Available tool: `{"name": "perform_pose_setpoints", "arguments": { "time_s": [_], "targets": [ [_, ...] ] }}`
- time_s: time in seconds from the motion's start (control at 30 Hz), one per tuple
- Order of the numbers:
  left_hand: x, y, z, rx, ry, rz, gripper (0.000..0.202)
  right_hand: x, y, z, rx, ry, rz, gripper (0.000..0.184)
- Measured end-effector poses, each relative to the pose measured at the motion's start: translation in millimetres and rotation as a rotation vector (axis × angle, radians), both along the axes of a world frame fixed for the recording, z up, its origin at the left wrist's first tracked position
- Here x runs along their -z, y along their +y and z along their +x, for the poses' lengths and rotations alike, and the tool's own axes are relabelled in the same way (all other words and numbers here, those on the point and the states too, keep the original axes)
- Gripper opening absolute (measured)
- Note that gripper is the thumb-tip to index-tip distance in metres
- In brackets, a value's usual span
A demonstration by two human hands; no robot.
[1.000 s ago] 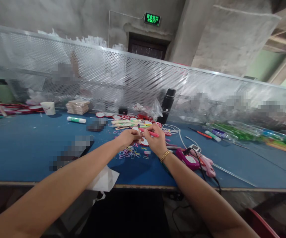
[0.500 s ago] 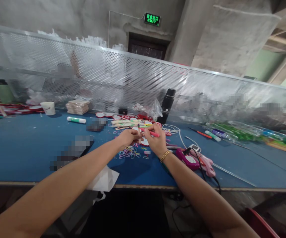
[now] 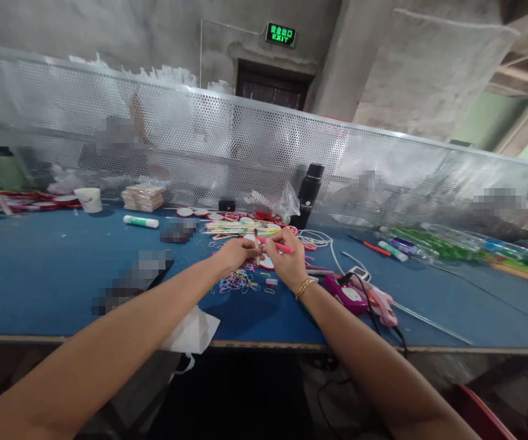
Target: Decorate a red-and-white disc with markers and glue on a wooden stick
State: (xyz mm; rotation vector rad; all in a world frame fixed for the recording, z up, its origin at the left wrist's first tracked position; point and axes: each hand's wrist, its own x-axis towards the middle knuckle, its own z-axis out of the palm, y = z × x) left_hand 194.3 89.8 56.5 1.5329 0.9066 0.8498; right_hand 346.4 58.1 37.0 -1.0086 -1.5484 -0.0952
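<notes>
My left hand [image 3: 240, 253] is closed on a small flat wooden stick [image 3: 257, 245], held upright with a dark mark at its top end. Against the stick, my right hand [image 3: 286, 258] grips a red pen [image 3: 281, 246] like a writing tool; its tip is hidden by my fingers. Under and in front of the hands lie many small coloured rubber bands [image 3: 239, 282]. Just behind them is a pile of thin wooden sticks [image 3: 227, 228], with red-rimmed white discs [image 3: 216, 216] beyond it.
A black bottle [image 3: 308, 195] stands behind my hands. To the right lie a pink glue gun [image 3: 382, 305], a magenta device [image 3: 344, 294] and cables. On the left are a glue stick [image 3: 140, 221], a paper cup [image 3: 88, 200] and a blurred dark object [image 3: 140, 278]. Perforated metal panels [image 3: 176, 134] line the back.
Hardly anything differs. The red pen and my right hand have shifted very slightly; the left hand and stick hold their place.
</notes>
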Motion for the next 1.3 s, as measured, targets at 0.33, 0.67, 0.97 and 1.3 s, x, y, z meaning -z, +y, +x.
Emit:
{"name": "perform_pose_setpoints", "arguments": {
  "time_s": [0.33, 0.67, 0.97, 1.3],
  "targets": [
    [1.5, 2.3, -0.2, 0.001, 0.012, 0.009, 0.026, -0.5, -0.2, 0.6, 0.012, 0.005, 0.006, 0.013],
    [1.7, 1.5, -0.2, 0.004, 0.007, 0.011, 0.032, -0.4, -0.3, 0.5, 0.017, 0.012, 0.002, 0.014],
    [2.0, 3.0, -1.1, 0.029, -0.007, 0.02, 0.028, -1.0, -1.1, 0.7, 0.048, 0.002, -0.004, 0.014],
    [-0.6, 0.2, -0.7, 0.018, -0.008, 0.006, 0.028, -1.1, -1.0, 0.1, 0.04, 0.007, -0.008, 0.013]
  ]
}}
